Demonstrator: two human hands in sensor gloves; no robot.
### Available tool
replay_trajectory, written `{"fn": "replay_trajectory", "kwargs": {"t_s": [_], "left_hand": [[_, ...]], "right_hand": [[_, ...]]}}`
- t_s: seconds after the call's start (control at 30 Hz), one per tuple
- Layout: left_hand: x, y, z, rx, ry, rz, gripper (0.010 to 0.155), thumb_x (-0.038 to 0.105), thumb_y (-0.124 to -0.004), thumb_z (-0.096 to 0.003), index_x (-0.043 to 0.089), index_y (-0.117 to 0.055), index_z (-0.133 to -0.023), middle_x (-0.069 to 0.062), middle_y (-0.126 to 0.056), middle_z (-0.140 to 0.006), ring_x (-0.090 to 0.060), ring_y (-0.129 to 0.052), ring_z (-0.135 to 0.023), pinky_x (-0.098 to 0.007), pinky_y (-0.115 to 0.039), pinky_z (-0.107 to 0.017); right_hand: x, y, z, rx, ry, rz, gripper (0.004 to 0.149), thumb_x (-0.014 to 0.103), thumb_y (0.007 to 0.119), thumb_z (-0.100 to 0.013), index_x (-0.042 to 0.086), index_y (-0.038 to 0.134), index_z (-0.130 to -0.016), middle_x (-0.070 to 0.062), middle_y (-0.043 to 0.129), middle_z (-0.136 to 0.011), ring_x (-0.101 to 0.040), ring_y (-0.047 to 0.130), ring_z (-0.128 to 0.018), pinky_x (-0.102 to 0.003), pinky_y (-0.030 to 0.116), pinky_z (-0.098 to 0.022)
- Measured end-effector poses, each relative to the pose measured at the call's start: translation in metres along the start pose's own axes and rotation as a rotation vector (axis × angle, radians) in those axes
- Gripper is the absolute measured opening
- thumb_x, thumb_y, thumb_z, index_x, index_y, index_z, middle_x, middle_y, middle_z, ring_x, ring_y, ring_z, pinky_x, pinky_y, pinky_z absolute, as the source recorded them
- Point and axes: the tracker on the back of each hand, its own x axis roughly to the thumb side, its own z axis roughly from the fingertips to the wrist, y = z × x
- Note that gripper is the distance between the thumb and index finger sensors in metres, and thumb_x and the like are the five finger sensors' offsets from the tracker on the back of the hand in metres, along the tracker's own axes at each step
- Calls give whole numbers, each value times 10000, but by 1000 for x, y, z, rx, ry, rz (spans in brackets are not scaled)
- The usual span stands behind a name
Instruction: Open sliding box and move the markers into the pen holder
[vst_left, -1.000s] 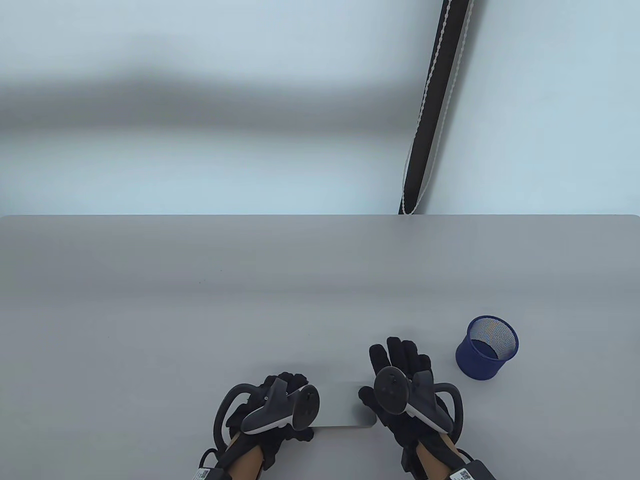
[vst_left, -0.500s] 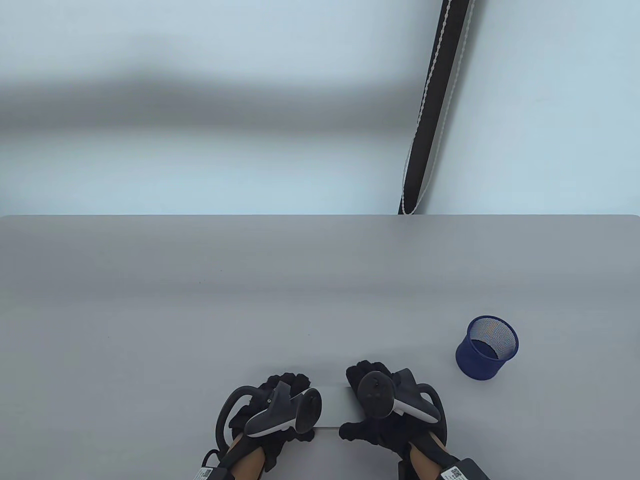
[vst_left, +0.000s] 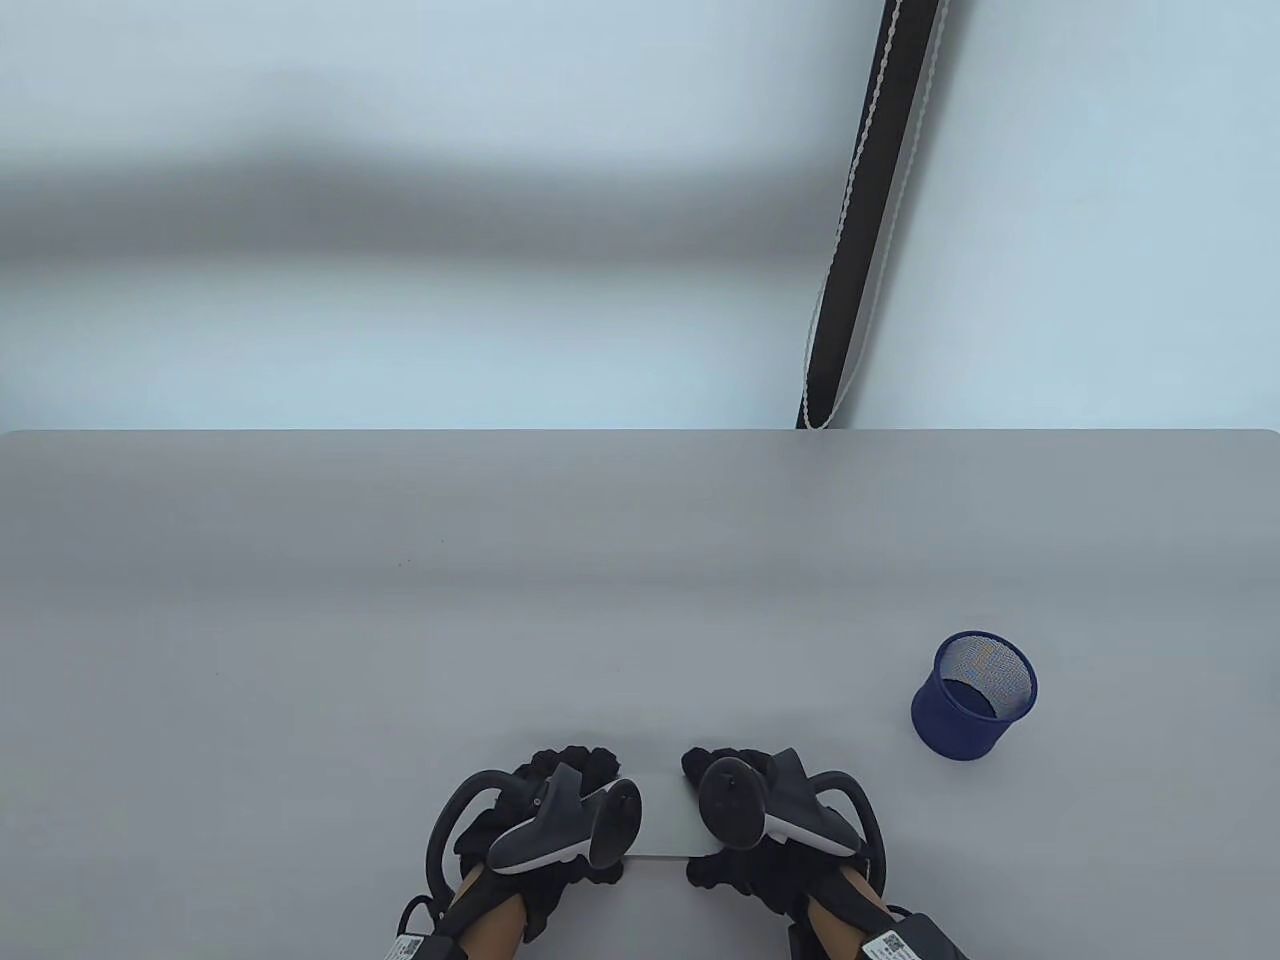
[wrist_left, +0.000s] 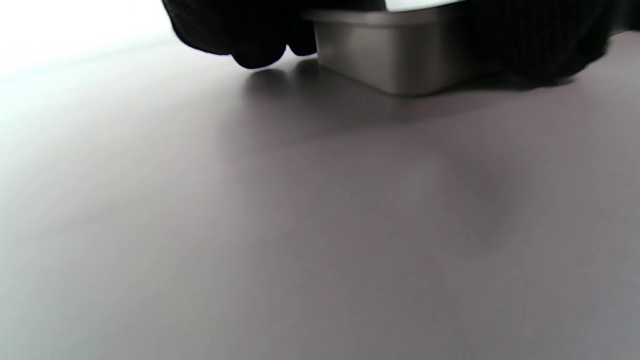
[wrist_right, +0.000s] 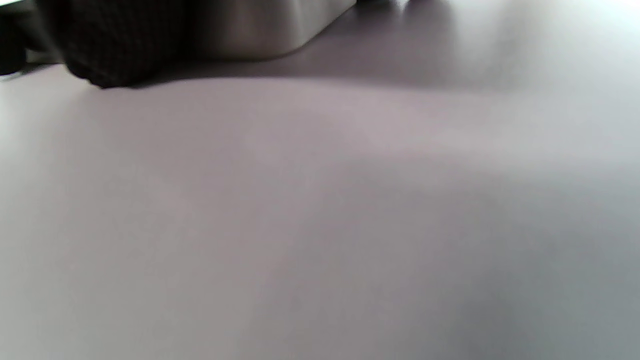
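Note:
A flat grey sliding box (vst_left: 668, 815) lies near the table's front edge, between my two hands. My left hand (vst_left: 598, 815) grips its left end; in the left wrist view the fingers (wrist_left: 240, 35) curl over the far side of the box (wrist_left: 400, 55) and the thumb presses the near side. My right hand (vst_left: 712, 818) grips the right end, its thumb (wrist_right: 110, 45) against the wall of the box (wrist_right: 250, 30). The lid looks closed and no markers show. The blue mesh pen holder (vst_left: 972, 697) stands upright to the right, apart from both hands.
The grey table (vst_left: 400, 620) stretches back to its far edge, with a pale wall behind. A dark pole with a beaded cord (vst_left: 860, 220) hangs behind the table at the right.
My right hand moved left and back from flat over the box's right end, and its fingers curled round that end. The left hand kept its grip in place.

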Motion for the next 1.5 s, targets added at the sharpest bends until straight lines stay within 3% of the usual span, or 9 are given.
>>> {"fn": "replay_trajectory", "kwargs": {"t_s": [0.5,0.8,1.5], "left_hand": [[-9,-1,4,-39,19,-61,832,760,-609,-394,340,-384,-1076,52,-569,-1157,-235,-718,-1039,-361,-712,-783],[-17,-7,8,-30,-35,-49,856,753,-605,-381,322,-351,-1076,33,-541,-1157,-244,-701,-1041,-373,-700,-789],[-35,-11,13,-52,0,-55,860,744,-609,-368,326,-344,-1072,36,-537,-1156,-239,-694,-1045,-368,-695,-792]], "right_hand": [[0,0,-1,39,7,8,672,593,642,-453,361,227,-928,78,308,-1035,-266,323,-1015,-501,360,-769],[-1,0,0,62,17,19,681,602,631,-458,353,207,-930,65,281,-1039,-253,309,-1019,-501,355,-770],[-11,-5,4,111,78,75,743,589,677,-427,319,215,-942,44,304,-1034,-233,331,-1019,-493,386,-767]]}}
